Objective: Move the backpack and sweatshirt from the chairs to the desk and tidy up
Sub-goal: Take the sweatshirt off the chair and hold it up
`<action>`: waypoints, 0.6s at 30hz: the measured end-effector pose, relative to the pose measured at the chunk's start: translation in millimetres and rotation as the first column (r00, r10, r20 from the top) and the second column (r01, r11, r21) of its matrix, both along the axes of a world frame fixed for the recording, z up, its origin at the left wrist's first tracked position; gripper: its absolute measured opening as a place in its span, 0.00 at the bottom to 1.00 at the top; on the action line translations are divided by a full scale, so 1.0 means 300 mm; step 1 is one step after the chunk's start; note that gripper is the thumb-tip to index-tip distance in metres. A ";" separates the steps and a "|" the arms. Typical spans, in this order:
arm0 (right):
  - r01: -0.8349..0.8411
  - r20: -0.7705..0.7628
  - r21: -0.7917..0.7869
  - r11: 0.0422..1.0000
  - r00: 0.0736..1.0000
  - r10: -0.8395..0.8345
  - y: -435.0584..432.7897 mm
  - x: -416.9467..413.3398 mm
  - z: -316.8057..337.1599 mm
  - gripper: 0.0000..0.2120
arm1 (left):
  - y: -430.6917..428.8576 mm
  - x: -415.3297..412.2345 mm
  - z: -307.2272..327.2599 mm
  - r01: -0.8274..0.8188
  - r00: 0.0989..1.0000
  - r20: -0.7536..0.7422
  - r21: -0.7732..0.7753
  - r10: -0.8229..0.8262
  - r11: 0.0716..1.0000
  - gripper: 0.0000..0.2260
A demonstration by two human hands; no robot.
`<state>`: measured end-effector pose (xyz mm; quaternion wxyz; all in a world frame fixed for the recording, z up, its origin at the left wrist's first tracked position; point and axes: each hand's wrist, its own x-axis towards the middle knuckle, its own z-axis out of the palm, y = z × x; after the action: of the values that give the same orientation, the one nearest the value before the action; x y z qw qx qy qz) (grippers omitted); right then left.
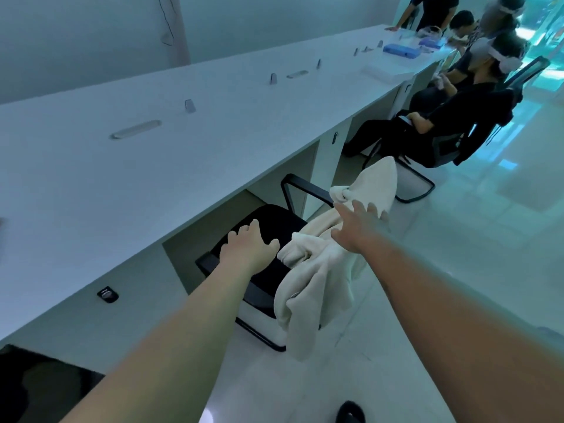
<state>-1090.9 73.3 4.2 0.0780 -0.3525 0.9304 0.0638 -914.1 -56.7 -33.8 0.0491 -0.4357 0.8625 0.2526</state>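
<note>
A cream sweatshirt (317, 282) hangs over the back of a black chair (268, 221) pushed partly under the long white desk (152, 166). My right hand (357, 227) is stretched out with fingers apart, its fingertips at the sweatshirt's upper part, not closed on it. My left hand (247, 245) hovers open over the chair's black seat, just left of a bunched sleeve. A dark shape (36, 386) fills the bottom left corner; I cannot tell whether it is the backpack.
A person in black sits on a second chair (464, 141) further right along the desk. More people stand at the desk's far end beside a blue box (399, 50). Pale glossy floor (457, 270) spreads to the right. A dark shoe (351, 412) shows at the bottom.
</note>
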 end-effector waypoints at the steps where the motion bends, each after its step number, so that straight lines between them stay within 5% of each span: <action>1: -0.016 0.002 -0.004 1.000 1.000 0.016 0.018 -0.052 -0.001 0.30 | 0.029 -0.053 -0.002 -0.016 1.000 0.000 0.000 0.016 1.000 0.34; 18: -0.314 0.029 0.065 0.947 0.949 0.313 0.009 -0.657 -0.077 0.28 | 0.182 -0.527 -0.104 -0.339 0.940 0.095 0.178 0.327 0.924 0.37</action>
<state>-1287.9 76.0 -18.8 0.0876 -0.4937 0.8589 0.1044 -1072.0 -2.1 -65.2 0.0746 -0.5770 0.7455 0.3251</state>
